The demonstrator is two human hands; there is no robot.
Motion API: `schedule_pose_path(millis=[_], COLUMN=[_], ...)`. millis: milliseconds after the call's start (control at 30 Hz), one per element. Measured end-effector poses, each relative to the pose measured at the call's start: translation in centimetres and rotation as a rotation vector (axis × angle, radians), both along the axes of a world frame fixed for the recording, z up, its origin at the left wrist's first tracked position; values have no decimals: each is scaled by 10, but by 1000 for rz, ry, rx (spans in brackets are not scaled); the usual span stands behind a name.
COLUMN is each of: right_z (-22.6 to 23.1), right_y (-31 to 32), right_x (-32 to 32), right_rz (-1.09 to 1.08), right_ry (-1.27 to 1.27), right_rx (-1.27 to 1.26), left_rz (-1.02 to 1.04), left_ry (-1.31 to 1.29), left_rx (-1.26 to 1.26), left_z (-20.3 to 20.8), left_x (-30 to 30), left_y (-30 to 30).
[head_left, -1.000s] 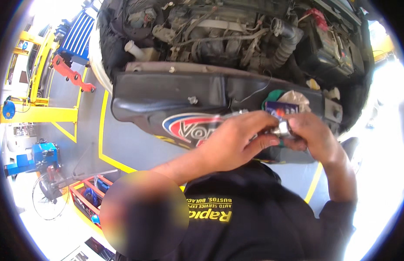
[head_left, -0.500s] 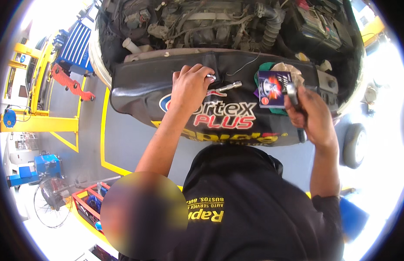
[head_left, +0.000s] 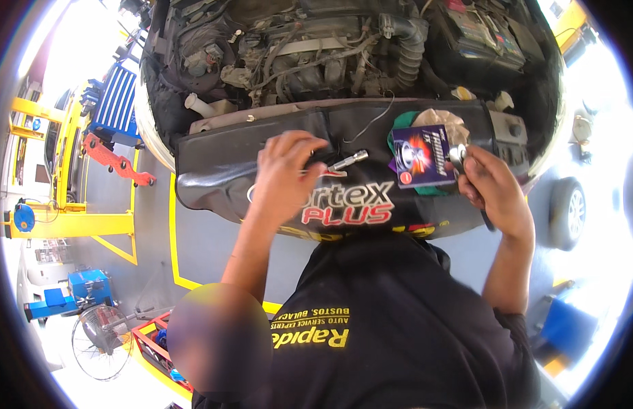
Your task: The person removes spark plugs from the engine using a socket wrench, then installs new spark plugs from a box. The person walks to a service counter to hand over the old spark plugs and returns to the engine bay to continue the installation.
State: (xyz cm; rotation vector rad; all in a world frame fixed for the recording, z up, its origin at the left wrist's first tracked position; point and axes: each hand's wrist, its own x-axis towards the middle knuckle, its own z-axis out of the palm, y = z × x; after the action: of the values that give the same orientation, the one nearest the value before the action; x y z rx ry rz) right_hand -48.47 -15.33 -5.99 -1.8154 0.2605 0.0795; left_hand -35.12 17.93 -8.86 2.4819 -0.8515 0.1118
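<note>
My left hand [head_left: 283, 174] hovers over the black fender cover [head_left: 214, 157], slightly blurred, thumb and fingers apart with nothing clearly visible between them. Just right of its thumb, a shiny extension bar [head_left: 348, 161] with a socket-like end lies on the cover. My right hand [head_left: 495, 184] is closed around a ratchet [head_left: 459, 155]; its round metal head points up and its dark handle shows below my fist. Beside the ratchet head is a purple box [head_left: 422, 155] with a bright picture, lying on green and beige cloths [head_left: 447, 124].
Beyond the cover lies the open engine bay [head_left: 309, 58], with a ribbed air hose [head_left: 410, 61] and a battery [head_left: 487, 41]. A thin bent wire [head_left: 375, 121] rests at the cover's upper edge. A wheel [head_left: 568, 213] stands right; a fan [head_left: 103, 341] and red toolbox [head_left: 149, 341] are lower left.
My left fingers, pinching a small shiny metal piece earlier, have spread apart, and that piece no longer shows. The whole view has shifted slightly. My right hand still holds the ratchet beside the box.
</note>
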Motion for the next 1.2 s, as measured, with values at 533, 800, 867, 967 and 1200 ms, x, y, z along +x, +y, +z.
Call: schedule_pose_path(millis=[533,800,867,967,1200], right_z=[-35,32,43,55,66], right_y=[118,87,77,67,45], right_x=[119,135,132,124,111], right_rz=[729,680,610,496,421], right_ry=[-433,-309,-540,-476,-537], right_rx=[-1223,-834,-816,-820,-980], left_rz=[-9,-81,-47,-40,-23], left_ry=[-2,460,661,884,1112], left_rx=[164,-440,-625,-883,-987], left_z=[-11,-1,1,1,18], left_x=[28,27,26,30,41], left_y=[7,1,-10,-35,-78])
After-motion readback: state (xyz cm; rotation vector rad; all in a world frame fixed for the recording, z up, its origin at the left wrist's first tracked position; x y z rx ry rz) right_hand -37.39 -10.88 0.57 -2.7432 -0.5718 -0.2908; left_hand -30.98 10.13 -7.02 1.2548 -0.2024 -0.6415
